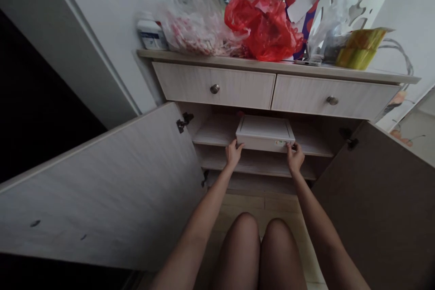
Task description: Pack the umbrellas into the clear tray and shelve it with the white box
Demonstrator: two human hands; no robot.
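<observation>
A white lidded box with a small label at its front right corner sits on the upper shelf of an open cabinet. Its front edge reaches the shelf's front. My left hand grips the box's front left corner, thumb against the front face. At the front right corner, near the label, my right hand holds the box with its fingers closed on the edge. The fingers under and behind the box are partly hidden.
The left door and right door stand swung out on either side. Two drawers are closed above. On the cabinet top lie a red plastic bag, a clear bag, a white bottle and yellow packs.
</observation>
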